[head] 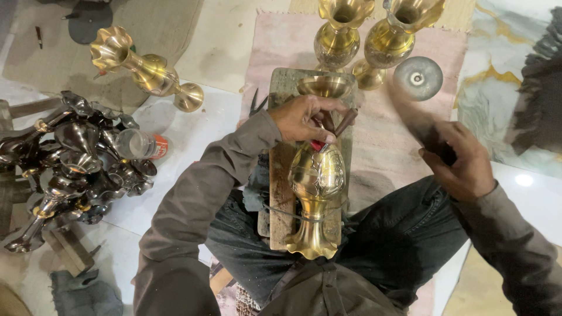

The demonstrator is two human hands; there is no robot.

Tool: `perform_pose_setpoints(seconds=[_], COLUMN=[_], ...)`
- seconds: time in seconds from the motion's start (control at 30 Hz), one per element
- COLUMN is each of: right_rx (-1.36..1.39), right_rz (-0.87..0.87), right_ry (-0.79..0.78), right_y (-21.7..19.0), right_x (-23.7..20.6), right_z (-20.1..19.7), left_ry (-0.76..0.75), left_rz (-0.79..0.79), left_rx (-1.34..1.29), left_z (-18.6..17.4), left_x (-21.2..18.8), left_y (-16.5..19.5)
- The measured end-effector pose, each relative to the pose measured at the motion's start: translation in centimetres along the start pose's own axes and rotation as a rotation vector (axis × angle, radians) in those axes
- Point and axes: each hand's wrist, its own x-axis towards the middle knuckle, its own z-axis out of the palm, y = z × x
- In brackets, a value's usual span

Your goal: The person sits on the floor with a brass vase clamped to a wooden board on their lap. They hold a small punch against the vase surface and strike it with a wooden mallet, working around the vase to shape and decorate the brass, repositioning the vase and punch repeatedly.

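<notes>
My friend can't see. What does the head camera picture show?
A seated person's left hand presses a small tool onto a shiny brass vase lying on a wooden board across their lap, while the blurred right hand grips a dark handle. More brass vases and a pile of dark unpolished ones sit around.

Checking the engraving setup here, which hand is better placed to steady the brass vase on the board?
Left hand: it already rests on the brass vase, pinching a tool there. The right hand is off to the side, blurred.
</notes>
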Motion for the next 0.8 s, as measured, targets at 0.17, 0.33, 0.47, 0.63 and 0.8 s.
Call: perform_pose_setpoints(seconds=[0.17,0.33,0.47,0.63,0.8], right_rx=[0.159,-0.096,-0.157,-0.131,-0.292], right_rz=[-0.132,-0.222,-0.230,-0.316,-0.456], right_ry=[0.039,-0.070,-0.233,-0.185,-0.243], right_y=[0.7,1.4,1.7,1.4,-0.2], right_x=[2.0,4.9,7.7,10.6,12.6], right_z=[0.6,0.0,0.0,-0.1,-0.9], left_ry=[0.087,0.256,0.371,0.484,0.660], left_rz=[0.034,0.021,0.073,0.046,0.032], left_rx=[-0.132,-0.123,-0.061,-0.079,-0.045], left_z=[0.5,1.4,2.2,3.2,4.7], left_x=[-1.1,-1.8,-2.2,-3.1,-3.9], left_y=[-0.7,-1.6,-1.9,-2.3,-2.7])
